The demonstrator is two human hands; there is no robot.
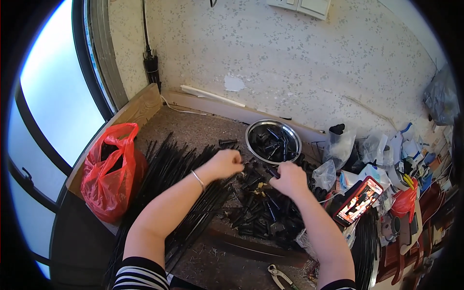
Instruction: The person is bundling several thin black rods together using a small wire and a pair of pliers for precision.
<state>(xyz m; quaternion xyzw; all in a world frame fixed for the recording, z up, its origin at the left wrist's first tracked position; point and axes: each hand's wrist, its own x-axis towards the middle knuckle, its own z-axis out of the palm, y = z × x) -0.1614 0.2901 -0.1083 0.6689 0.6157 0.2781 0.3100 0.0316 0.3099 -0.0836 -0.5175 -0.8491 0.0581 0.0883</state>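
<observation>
The bench (176, 123) spreads under everything, and the largest thing on it is a sheaf of long black rods (198, 211), their long axes slanting from my lower left up toward the upper right; my left forearm lies across their middle and hides part of them. Right of the rods sits a loose heap of short black pieces (263, 209) pointing every which way, its right edge partly covered by my right forearm. A red plastic bag (108, 186) stands off to the left, beyond the rods. Past the heap, a round metal bowl (273, 121) holds more dark pieces, just beyond my right hand (292, 179). A lit phone (358, 201) leans at the right, its long side rising rightward. My left hand (224, 164) hovers by the rod ends with its fingers curled; I cannot tell whether they pinch anything. Pliers (279, 276) lie at the near edge, head to the upper left. Smallest, one black piece (271, 170) is pinched in my right fingertips near the bowl, its long axis tilted, free end pointing up and left.
</observation>
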